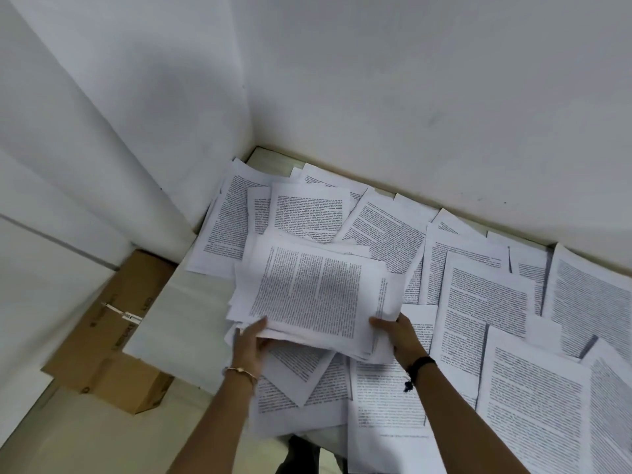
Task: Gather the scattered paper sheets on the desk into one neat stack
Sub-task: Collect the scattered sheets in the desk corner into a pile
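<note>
Currently: thick, ragged bundle of white printed paper sheets (314, 299), held just above the pale tabletop (191, 302), left hand (251, 340) and right hand (393, 331) each gripping a near corner, probably to square its uneven edges. Remaining loose white printed sheets (485, 295) overlap across the tabletop, uncollected.

White desk (191, 313), printed sheets (485, 302) scattered, overlapping across it
</note>
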Motion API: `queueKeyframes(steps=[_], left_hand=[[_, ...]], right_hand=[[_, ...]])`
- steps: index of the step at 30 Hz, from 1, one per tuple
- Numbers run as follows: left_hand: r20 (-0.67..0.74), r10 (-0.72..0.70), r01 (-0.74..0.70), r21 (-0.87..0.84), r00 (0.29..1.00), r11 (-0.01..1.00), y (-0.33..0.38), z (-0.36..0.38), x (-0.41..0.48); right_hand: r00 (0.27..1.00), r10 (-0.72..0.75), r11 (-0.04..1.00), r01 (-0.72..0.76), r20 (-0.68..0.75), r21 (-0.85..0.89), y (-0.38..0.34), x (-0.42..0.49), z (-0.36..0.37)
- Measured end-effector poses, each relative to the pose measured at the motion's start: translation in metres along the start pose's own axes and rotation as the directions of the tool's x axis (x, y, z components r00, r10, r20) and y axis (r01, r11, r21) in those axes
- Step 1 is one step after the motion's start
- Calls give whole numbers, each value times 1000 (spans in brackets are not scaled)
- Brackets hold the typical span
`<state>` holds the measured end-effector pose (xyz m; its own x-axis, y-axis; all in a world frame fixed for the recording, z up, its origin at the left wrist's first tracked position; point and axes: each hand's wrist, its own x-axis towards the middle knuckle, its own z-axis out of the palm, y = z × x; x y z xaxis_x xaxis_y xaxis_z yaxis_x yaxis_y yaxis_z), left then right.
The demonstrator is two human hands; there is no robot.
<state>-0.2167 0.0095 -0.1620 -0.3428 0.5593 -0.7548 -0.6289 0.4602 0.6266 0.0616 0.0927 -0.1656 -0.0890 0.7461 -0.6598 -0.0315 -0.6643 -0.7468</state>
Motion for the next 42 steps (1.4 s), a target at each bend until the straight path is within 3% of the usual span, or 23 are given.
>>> queueKeyframes(steps=[3, 8, 12, 14, 16, 18, 21, 23, 27, 29, 33, 36, 39, 41, 42], left_hand=[[4, 24, -24, 45, 1000, 999, 32, -30, 16], [43, -16, 3, 286, 999, 958, 61, -17, 34], [-14, 3, 3, 467, 1000, 884, 70, -5, 57], [-38, 54, -16, 661, 998, 750, 72, 1, 62], [-14, 71, -34, 778, 997, 628, 72, 6, 62], [4, 72, -46, 807, 997, 589, 76, 5, 65], [-23, 97, -41, 793, 995, 608, 81, 2, 72], [15, 86, -61, 823, 996, 564, 81, 8, 65], [69, 162, -143, 849, 984, 508, 78, 16, 58], [35, 203, -146, 816, 978, 559, 79, 17, 57], [218, 142, -260, 815, 966, 518, 76, 20, 48], [162, 279, -306, 726, 946, 616, 82, 18, 45], [15, 214, -209, 295, 977, 933, 85, 9, 38], [-65, 163, -165, -18, 984, 986, 75, 5, 27], [-88, 149, -157, -86, 985, 984, 65, 6, 22]], right_hand=[[997, 3, 996, 3, 79, -84, -4, 6, -19], [948, 85, 968, -7, 305, -250, -21, 17, -30], [989, -31, 959, 70, 144, -273, -34, 26, -24], [989, -141, 956, 150, 54, -253, -36, 29, -14], [990, -142, 958, 144, 28, -247, -36, 33, -2], [994, -105, 953, 99, -6, -288, -37, 38, 7], [976, -165, 924, 103, -141, -368, -41, 44, 10], [960, -170, 918, 71, -224, -390, -42, 46, 17], [980, -150, 866, 69, -127, -495, -44, 44, 31], [970, -171, 882, 71, -175, -467, -45, 44, 33], [960, -163, 905, 53, -228, -422, -39, 38, 38], [967, -172, 944, 107, -190, -312, -35, 31, 40], [960, -106, 994, 113, -258, 13, -34, 26, 38], [958, 21, 973, 46, -285, 224, -29, 19, 43], [964, 76, 958, 0, -253, 287, -25, 15, 46]])
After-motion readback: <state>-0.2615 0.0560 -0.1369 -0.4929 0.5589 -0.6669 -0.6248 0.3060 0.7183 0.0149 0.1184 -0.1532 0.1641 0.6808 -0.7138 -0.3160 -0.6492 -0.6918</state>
